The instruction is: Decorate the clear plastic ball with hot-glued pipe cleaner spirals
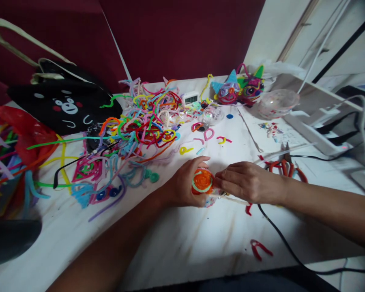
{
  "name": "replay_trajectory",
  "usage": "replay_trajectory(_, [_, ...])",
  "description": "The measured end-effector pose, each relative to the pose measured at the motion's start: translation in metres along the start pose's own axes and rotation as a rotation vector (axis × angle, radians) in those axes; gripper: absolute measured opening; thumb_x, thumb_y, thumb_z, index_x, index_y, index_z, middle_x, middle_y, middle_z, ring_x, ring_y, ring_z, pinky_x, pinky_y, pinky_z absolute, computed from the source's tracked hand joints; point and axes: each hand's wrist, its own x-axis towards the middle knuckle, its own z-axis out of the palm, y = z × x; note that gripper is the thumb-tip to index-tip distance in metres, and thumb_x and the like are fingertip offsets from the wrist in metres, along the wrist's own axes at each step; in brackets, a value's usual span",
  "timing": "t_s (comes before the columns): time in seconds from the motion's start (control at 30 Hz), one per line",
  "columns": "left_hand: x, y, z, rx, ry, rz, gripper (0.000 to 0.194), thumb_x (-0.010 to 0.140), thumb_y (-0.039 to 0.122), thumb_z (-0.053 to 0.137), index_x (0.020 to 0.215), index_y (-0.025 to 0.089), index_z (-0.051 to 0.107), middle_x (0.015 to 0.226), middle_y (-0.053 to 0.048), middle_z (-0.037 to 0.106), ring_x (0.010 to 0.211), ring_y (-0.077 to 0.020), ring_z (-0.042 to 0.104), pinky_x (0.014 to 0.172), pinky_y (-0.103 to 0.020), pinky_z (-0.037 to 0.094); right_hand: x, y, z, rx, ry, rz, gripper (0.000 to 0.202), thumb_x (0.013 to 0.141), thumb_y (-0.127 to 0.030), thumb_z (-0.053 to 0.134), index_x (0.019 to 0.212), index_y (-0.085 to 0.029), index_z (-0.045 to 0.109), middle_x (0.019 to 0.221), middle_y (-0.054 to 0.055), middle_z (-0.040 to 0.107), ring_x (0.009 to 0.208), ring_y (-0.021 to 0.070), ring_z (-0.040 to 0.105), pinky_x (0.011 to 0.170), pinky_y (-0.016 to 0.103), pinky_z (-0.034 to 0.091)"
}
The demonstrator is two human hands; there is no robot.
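Observation:
My left hand (182,184) is wrapped round a small round pipe-cleaner craft (202,181), its thumb and fingers curving about the left side. An orange coil with a pale green curve covers the craft's top, and mixed colours show below. From the right, my right hand (245,181) presses its closed fingers against the craft's edge. Whatever lies under those fingertips is hidden. A pale strip (239,200) runs out beneath the right hand. Just beyond that wrist lie orange-handled pliers (287,165). A bent red pipe-cleaner piece (260,249) rests nearer the table's front edge.
A tangle of colourful pipe cleaners (149,117) spreads across the back left, beside a black bag (69,97). Two finished-looking cat faces (228,91) stand at the back, near a clear bowl (278,104) and a small digital timer (190,98). A black cable (280,235) crosses the right side.

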Motion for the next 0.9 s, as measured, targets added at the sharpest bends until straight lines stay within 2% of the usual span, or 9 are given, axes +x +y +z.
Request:
replay_trajectory(0.47, [0.0,0.003,-0.001,0.0,-0.005,0.004,0.092,0.055,0.02,0.073,0.138,0.023,0.032,0.128,-0.013,0.058,0.118,-0.0333,0.059,0.098,-0.05,0.05,0.001,-0.003,-0.001,-0.011,-0.017,0.018,0.026,0.099,-0.01,0.038,0.092,-0.011,0.063,0.085,0.012,0.073,0.067,0.0173,0.065,0.058,0.032,0.052])
replay_trajectory(0.73, [0.0,0.008,0.0,0.09,0.031,0.018,0.088,0.056,0.02,0.07,0.136,0.02,0.034,0.125,-0.015,0.058,0.117,-0.033,0.059,0.101,-0.051,0.049,0.0,-0.014,0.0,0.05,-0.067,0.18,0.022,0.098,-0.013,0.043,0.097,-0.01,0.065,0.087,0.012,0.073,0.068,0.0176,0.065,0.059,0.031,0.049])
replay_trajectory(0.9, [0.001,0.015,-0.001,0.233,0.046,0.036,0.083,0.06,0.024,0.07,0.135,0.019,0.035,0.123,-0.015,0.061,0.114,-0.031,0.061,0.102,-0.051,0.047,0.0,-0.013,0.002,0.185,-0.052,0.343,0.026,0.1,-0.028,0.044,0.092,-0.014,0.064,0.08,0.007,0.069,0.061,0.014,0.061,0.055,0.027,0.042])
